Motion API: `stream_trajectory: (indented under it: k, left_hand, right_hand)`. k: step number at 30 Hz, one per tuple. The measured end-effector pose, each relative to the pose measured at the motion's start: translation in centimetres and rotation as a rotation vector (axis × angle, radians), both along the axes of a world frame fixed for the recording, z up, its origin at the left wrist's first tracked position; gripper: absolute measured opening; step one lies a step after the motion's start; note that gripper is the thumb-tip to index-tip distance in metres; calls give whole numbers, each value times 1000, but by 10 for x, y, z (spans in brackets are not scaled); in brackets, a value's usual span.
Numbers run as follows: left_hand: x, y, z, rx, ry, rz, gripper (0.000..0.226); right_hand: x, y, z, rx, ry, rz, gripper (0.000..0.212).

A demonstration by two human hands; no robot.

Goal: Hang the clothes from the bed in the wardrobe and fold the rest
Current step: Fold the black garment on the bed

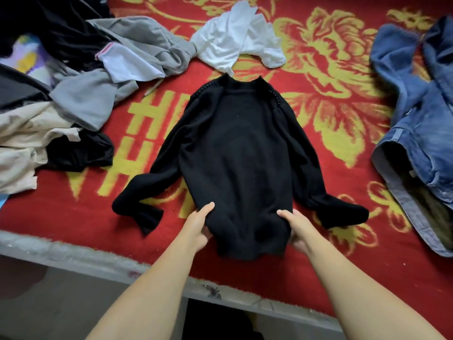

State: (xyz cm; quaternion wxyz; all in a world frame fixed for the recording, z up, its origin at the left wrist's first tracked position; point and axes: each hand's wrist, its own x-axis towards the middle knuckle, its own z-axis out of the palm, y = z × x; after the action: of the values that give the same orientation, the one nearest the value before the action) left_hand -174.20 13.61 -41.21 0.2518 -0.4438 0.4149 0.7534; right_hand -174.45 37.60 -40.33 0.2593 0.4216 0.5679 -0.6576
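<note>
At nine o'clock a heap of clothes (56, 99) in grey, cream and black is piled on the red and gold bedspread (343, 99). At the centre a black sweater (240, 153) is laid flat, neck toward twelve o'clock, sleeves spread toward eight and four o'clock. Its hem, at six o'clock, is gripped by both hands: the left hand (199, 225) is closed on the left corner, thumb on top, and the right hand (297, 229) is closed likewise on the right corner. A white garment (235, 38) is crumpled at twelve o'clock, just beyond the neck. At three o'clock a denim garment (421, 123) is heaped.
</note>
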Motion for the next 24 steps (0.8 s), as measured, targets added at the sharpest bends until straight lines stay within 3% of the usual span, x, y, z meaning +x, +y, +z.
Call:
stream_trajectory:
  k: [3,6,10,11,15,18,20,22,24]
  left_hand:
    - [-3,-9,23,70,-14,87,9]
    - [-5,-20,38,122,70,221,19]
    - [-10,-12,49,286,204,386,28]
    - [-12,-9,51,301,230,440,28]
    - [-17,0,65,402,283,521,37]
    - [-19,13,76,219,169,432,40]
    - [-18,23,78,84,78,364,42]
    - [-16,14,72,42,31,310,37]
    - [-14,-12,67,-38,29,270,33]
  right_hand:
    - [-5,11,19,-164,2,-69,7]
    - [-4,21,36,-288,26,-199,16]
    - [-4,8,50,-532,209,-373,58]
    - [-6,3,50,-570,249,-402,59]
    - [-11,-14,56,-547,221,-425,20]
    - [-7,-16,61,-515,228,-328,26]
    - [-3,-15,69,-498,214,-285,17]
    - [-6,-4,72,-502,219,-360,43]
    - [-11,16,72,-451,252,-450,44]
